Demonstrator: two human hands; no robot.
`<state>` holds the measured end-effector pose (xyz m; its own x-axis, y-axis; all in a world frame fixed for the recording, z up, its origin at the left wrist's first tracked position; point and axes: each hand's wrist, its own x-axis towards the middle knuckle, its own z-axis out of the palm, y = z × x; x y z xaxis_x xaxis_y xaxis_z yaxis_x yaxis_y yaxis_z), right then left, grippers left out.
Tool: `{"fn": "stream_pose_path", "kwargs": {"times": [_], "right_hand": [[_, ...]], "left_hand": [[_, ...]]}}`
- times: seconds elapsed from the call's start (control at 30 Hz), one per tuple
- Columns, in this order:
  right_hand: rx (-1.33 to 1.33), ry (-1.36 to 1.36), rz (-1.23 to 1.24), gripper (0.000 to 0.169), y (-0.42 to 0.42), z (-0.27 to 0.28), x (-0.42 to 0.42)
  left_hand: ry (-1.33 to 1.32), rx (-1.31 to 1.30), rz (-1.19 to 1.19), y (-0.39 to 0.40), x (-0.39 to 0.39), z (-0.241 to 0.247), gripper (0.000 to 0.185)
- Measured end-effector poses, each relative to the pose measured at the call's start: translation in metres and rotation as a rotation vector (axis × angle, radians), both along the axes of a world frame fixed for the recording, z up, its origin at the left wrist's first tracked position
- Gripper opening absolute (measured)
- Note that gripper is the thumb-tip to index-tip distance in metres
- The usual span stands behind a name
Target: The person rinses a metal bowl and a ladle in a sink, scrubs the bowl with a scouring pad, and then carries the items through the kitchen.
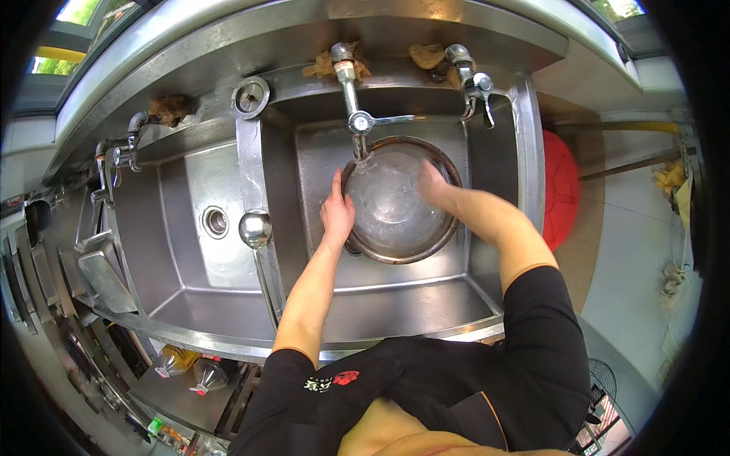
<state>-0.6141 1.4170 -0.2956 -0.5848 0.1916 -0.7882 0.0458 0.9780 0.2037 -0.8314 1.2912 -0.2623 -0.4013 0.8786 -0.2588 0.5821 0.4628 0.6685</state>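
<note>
A round metal basin [393, 251] with a dark rim stands in the right bowl of a stainless steel double sink [399, 282], with water in it. Water runs from the spout of a metal faucet [360, 122] at the basin's upper left rim. My left hand [337, 212] rests against the left rim, index finger stretched along the outside; whether it grips the rim is hard to tell. My right hand [432, 181] is over the right part of the basin's inside, blurred, its fingers partly hidden; I cannot tell whether it touches the water.
A metal ladle [255, 228] lies on the divider below a round drain strainer [251, 97]. Another faucet [476, 85] stands at the back right, and one [122, 151] at the left bowl. A red round plastic object [559, 191] is right of the sink. Bottles [209, 375] stand below left.
</note>
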Motion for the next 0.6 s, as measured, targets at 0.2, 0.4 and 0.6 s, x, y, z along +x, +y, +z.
{"fn": "stream_pose_path", "kwargs": {"times": [0.2, 0.4, 0.6], "right_hand": [[0.199, 0.363, 0.569, 0.023, 0.052, 0.045, -0.053], [-0.424, 0.155, -0.792, 0.035, -0.079, -0.017, -0.016], [-0.186, 0.744, -0.781, 0.021, -0.045, -0.080, -0.085]], "left_hand": [[0.074, -0.064, -0.008, 0.005, -0.005, 0.005, 0.067], [-0.053, 0.084, 0.193, -0.014, 0.014, -0.011, 0.064], [-0.131, -0.014, 0.274, -0.024, 0.027, 0.001, 0.063]]}}
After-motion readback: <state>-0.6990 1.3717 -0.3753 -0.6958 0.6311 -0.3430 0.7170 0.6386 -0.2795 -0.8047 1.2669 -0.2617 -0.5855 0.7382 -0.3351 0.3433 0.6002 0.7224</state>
